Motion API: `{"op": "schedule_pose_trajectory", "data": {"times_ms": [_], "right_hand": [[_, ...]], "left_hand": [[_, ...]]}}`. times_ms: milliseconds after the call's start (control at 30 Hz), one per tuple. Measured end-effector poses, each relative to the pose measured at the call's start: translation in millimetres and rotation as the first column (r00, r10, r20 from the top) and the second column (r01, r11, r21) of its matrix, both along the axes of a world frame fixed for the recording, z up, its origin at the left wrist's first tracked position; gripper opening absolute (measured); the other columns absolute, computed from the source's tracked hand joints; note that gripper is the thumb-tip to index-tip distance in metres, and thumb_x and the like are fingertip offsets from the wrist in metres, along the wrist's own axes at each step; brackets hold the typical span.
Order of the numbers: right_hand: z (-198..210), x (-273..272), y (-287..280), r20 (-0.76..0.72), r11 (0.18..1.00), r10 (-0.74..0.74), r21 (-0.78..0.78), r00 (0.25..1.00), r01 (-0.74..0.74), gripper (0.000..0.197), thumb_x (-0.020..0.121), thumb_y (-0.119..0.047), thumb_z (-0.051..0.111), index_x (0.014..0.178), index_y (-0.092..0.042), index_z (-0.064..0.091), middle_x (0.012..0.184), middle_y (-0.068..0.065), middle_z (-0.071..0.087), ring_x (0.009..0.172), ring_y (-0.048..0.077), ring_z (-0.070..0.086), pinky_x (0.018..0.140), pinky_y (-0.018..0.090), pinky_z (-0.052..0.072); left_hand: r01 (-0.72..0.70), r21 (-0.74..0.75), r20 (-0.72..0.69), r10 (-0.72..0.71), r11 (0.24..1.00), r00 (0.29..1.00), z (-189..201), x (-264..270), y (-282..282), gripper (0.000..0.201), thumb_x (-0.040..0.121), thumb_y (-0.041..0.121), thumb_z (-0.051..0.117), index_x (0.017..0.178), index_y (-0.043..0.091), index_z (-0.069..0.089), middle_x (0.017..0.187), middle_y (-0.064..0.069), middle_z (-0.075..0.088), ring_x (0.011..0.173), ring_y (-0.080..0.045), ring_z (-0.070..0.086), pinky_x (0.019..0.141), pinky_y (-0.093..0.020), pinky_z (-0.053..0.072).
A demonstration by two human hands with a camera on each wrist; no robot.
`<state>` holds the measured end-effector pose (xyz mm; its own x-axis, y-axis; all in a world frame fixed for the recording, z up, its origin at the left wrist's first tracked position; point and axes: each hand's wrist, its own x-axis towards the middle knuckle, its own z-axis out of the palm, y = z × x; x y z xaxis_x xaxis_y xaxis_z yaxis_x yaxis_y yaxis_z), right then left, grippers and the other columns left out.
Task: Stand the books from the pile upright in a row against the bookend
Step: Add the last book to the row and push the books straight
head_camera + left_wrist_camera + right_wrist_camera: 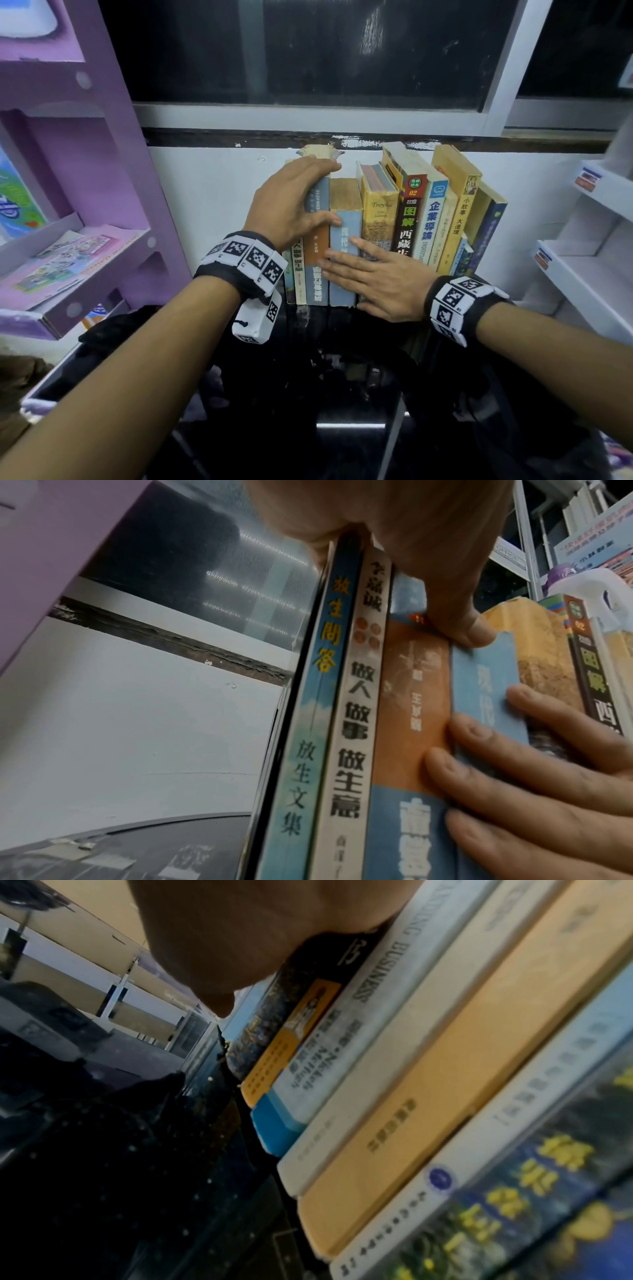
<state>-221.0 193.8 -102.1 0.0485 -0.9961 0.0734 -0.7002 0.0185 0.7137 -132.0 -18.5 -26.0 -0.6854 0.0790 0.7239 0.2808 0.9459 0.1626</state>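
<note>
A row of books stands upright on the dark glossy table (349, 394) against the white wall. My left hand (294, 205) reaches over the top of the orange-and-blue book (317, 274) near the row's left end, fingers curled behind it and thumb (462, 631) on its spine. Two thin books (356, 696) stand left of it, with a thin black upright plate (284, 723) beyond them. My right hand (359, 274) lies flat against the spines of the light blue book (344, 226) and the yellow book (378, 212), fingers (514, 750) straight. Books further right (445, 212) lean slightly left.
A purple cardboard shelf (102, 178) holding magazines stands close on the left. White shelving (589, 246) is on the right. A dark window (308, 51) runs above the wall ledge. Black fabric (113, 329) lies on the table's left side.
</note>
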Motion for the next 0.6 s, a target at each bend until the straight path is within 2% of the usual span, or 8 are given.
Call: {"op": "schedule_pose_trajectory", "data": {"times_ms": [133,200,300,400,467,533,600], "right_hand": [[4.3,8.3,2.8,0.004,1.000,-0.018,0.006,1.000,0.018,0.079,0.095,-0.051,0.039,0.154,-0.006,0.013,0.162,0.011,0.005,0.150,0.026,-0.003,0.119,0.051,-0.004],[5.1,11.9,7.0,0.018,1.000,-0.017,0.006,1.000,0.017,0.077,0.096,-0.050,0.040,0.154,-0.007,0.012,0.162,0.010,0.004,0.150,0.026,-0.002,0.120,0.051,-0.002],[7.4,13.6,21.2,0.048,0.999,-0.038,-0.012,0.998,0.039,0.071,0.098,-0.046,0.034,0.154,-0.007,0.013,0.162,0.010,0.004,0.150,0.025,-0.001,0.120,0.051,0.001],[8.7,11.8,35.4,0.038,0.998,-0.059,-0.013,0.998,0.060,0.070,0.098,-0.047,0.029,0.154,-0.007,0.015,0.162,0.010,0.007,0.150,0.026,0.001,0.120,0.051,0.000],[7.6,10.8,41.0,0.036,0.997,-0.068,-0.018,0.997,0.069,0.073,0.097,-0.048,0.033,0.154,-0.007,0.013,0.162,0.010,0.006,0.150,0.025,0.000,0.120,0.051,-0.001],[4.9,9.0,43.8,0.038,0.997,-0.076,-0.022,0.996,0.077,0.076,0.096,-0.049,0.037,0.154,-0.007,0.012,0.162,0.010,0.005,0.150,0.025,0.000,0.120,0.051,-0.001],[2.2,5.8,45.6,0.035,0.996,-0.084,-0.017,0.996,0.085,0.078,0.096,-0.050,0.038,0.154,-0.006,0.009,0.162,0.010,0.004,0.150,0.025,-0.002,0.120,0.052,-0.001]], "left_hand": [[0.007,-0.017,0.026,-0.007,1.000,1.000,3.9,1.7,1.6,0.076,0.068,0.051,0.079,0.132,0.021,0.052,0.131,0.003,0.057,0.122,-0.019,0.052,0.101,-0.037,0.044],[-0.007,-0.077,0.036,0.009,0.997,0.999,7.3,3.0,2.9,0.077,0.069,0.052,0.077,0.134,0.019,0.051,0.134,0.000,0.057,0.123,-0.022,0.052,0.104,-0.039,0.040],[-0.023,-0.171,0.010,0.025,0.985,1.000,11.3,8.0,12.9,0.074,0.077,0.049,0.072,0.139,0.017,0.048,0.144,-0.003,0.049,0.135,-0.022,0.041,0.114,-0.042,0.027],[0.052,-0.219,-0.012,-0.056,0.974,0.998,16.4,10.0,34.2,0.071,0.080,0.042,0.072,0.141,0.014,0.046,0.146,-0.004,0.047,0.136,-0.022,0.039,0.115,-0.039,0.026],[0.113,-0.224,0.035,-0.107,0.968,0.994,19.4,5.4,49.6,0.071,0.082,0.036,0.072,0.143,0.015,0.043,0.148,-0.003,0.044,0.137,-0.021,0.038,0.114,-0.033,0.025],[0.157,-0.190,0.144,-0.130,0.969,0.981,19.9,-1.6,60.4,0.073,0.085,0.029,0.070,0.148,0.017,0.035,0.154,-0.001,0.035,0.140,-0.018,0.033,0.112,-0.028,0.025],[0.188,-0.136,0.238,-0.152,0.973,0.959,17.6,-8.1,65.8,0.078,0.086,0.024,0.069,0.151,0.019,0.027,0.157,-0.001,0.029,0.142,-0.019,0.031,0.114,-0.033,0.028]]}}
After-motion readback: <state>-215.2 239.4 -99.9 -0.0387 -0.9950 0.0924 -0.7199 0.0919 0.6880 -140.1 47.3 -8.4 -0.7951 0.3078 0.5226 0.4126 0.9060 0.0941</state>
